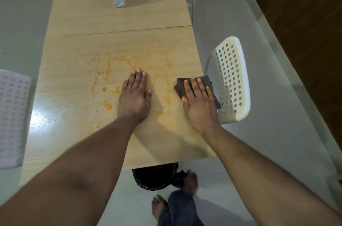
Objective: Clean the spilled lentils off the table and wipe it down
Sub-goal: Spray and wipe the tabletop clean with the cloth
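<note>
Two joined wooden table (77, 144) tops carry orange lentil smears (106, 89) left of centre, where the left hand (135, 94) lies flat with fingers straight, while the right hand (199, 103), fingers also straight, presses a dark cloth (204, 80) at the table's right edge beside a white perforated chair (231, 77).

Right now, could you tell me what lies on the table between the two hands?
In the head view, only table shows between the left hand and the right hand pressing the dark cloth: faint orange smears, no objects.
</note>
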